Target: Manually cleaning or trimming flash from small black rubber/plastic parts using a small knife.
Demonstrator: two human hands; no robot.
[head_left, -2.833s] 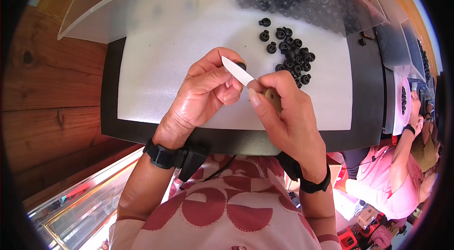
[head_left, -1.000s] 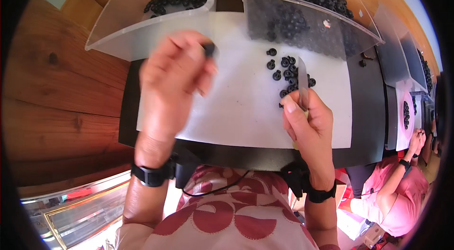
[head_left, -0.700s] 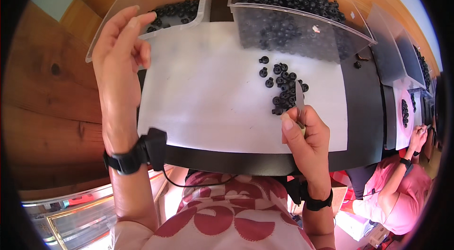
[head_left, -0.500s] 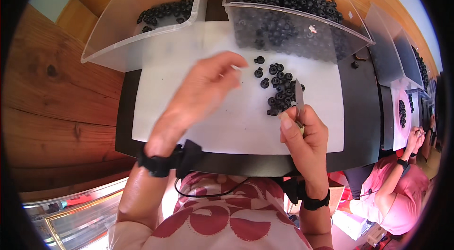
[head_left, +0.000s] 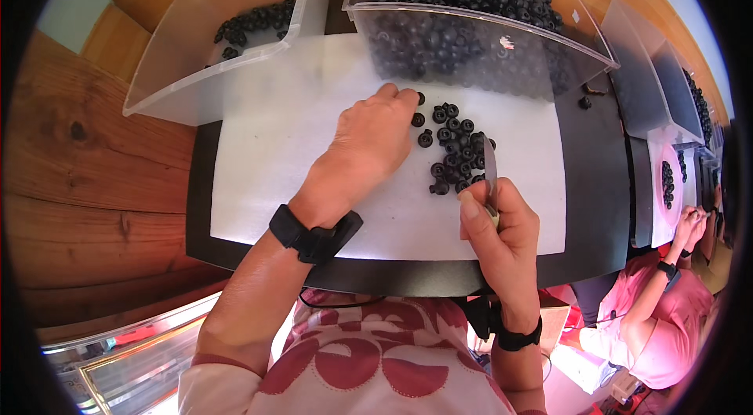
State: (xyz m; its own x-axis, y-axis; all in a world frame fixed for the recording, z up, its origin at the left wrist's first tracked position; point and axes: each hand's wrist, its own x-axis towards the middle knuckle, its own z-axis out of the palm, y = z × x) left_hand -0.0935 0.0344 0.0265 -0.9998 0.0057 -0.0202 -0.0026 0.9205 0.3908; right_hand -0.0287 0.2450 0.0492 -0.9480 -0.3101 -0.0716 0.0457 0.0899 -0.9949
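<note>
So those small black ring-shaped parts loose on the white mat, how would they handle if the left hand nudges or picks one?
The small black ring-shaped parts look round and tiny, so a nudge from the left hand would probably scatter or roll them. They seem light, and the white mat looks smooth, so they may slide. Pinching a single one likely needs fingertip care.

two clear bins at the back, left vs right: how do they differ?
Fill: the left bin holds a small cluster of black round pieces in its far corner; the right bin is heaped with them. Place: the left hand reaches nearer the right bin. Both are clear plastic.
</note>
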